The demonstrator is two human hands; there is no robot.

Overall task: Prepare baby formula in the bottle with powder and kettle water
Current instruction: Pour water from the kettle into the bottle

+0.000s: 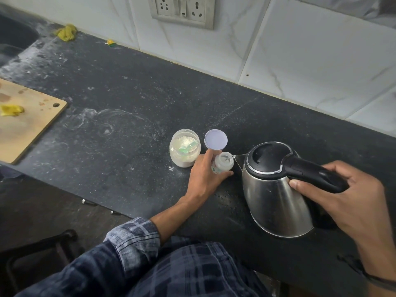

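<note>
Left hand (203,175) wraps the light, tippy bottle (223,164); right hand (351,196) grips the kettle (272,198) handle. Steel probably heavy and hot, so handle only.

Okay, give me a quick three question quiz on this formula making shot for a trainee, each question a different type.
1. True or false: the powder jar is open, and its lid lies on the counter beside it.
2. What does the left hand hold? A) the cutting board B) the bottle C) the lid
3. Fill in: the right hand grips the kettle by its ____, with the spout at the bottle's mouth.

Key: 1 true; 2 B; 3 handle.
</note>
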